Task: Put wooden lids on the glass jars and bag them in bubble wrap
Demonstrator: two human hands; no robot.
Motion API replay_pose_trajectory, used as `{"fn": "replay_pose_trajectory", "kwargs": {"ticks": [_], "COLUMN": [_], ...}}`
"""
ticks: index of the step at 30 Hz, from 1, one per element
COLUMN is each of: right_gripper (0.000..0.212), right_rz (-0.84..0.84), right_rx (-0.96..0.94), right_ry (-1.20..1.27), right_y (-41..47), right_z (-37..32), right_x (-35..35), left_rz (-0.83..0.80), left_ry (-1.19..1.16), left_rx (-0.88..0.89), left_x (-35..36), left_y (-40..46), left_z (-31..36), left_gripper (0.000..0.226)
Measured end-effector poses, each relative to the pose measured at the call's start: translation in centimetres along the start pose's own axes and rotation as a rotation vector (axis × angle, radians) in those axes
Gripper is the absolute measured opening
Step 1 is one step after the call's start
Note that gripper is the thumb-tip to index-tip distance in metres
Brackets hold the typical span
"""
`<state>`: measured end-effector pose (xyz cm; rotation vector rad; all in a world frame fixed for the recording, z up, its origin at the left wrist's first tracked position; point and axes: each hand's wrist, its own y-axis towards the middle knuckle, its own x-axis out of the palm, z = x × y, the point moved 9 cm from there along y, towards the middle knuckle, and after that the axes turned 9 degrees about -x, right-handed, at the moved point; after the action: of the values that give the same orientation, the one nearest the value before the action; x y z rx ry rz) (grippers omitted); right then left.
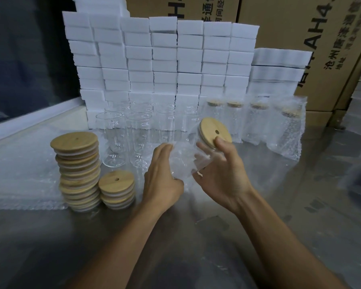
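From the head camera we saw both our hands raised over a grey metal table (258, 236), sharing one glass jar (188, 155) tilted on its side, its mouth pointing away to the right. A wooden lid (215, 132) with a small hole sat on that mouth. Our right hand (221, 174) held the jar near the lid end, fingers curled round the glass and a fingertip (220, 140) pressing on the lid's rim. Our left hand (163, 176) lay against the jar's base end with fingers nearly straight, thumb tucked under; we could not tell how firmly it gripped. Clear film showed around the jar, though whether it was a bag we could not say.

To the left stood a tall stack of lids (77, 172) and, just beside it, a shorter stack (117, 189). A flat pile of bubble wrap bags (19, 174) lay left of them. Behind the stacks stood a group of empty jars (133, 130), uncovered. On the right, four bagged jars (258, 124) with lids on stood in a row. At the back rose a wall of white foam blocks (165, 55), with cardboard cartons (300, 34) behind it.
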<state>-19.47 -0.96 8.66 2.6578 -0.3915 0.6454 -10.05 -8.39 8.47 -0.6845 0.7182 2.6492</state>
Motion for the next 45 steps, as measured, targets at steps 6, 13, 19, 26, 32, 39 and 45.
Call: {"fn": "replay_pose_trajectory", "kwargs": {"ticks": [6, 13, 19, 26, 32, 39, 45], "right_gripper": [0.083, 0.020, 0.028, 0.050, 0.039, 0.033, 0.039], "right_rz": [-0.019, 0.032, 0.154, 0.214, 0.247, 0.321, 0.508], "right_rx": [-0.019, 0.027, -0.050, -0.231, -0.506, -0.629, -0.709], "right_ry": [0.127, -0.002, -0.214, -0.422, -0.660, -0.927, -1.099], "right_y": [-0.3, 0.0, 0.3, -0.1, -0.7, -1.5, -2.7], "right_z": [-1.6, -0.1, -0.3, -2.6, -4.6, -5.4, -6.8], "right_x": [0.2, -0.4, -2.0, -1.4, -0.6, -0.3, -1.2], "left_rz": [0.056, 0.061, 0.058, 0.097, 0.167, 0.143, 0.088], "left_ry": [-0.005, 0.038, 0.009, -0.019, -0.034, -0.075, -0.164], "left_rx": [-0.003, 0.006, 0.025, 0.081, 0.184, 0.206, 0.268], "left_x": [-1.2, -1.3, -1.5, -2.7, -3.8, -3.9, -4.4], "left_y": [-0.3, -0.5, -0.7, -0.8, -1.5, -1.8, -1.5], "left_z": [1.3, 2.5, 3.2, 4.5, 6.7, 7.4, 7.3], "left_gripper": [0.081, 0.083, 0.081, 0.079, 0.079, 0.077, 0.072]}}
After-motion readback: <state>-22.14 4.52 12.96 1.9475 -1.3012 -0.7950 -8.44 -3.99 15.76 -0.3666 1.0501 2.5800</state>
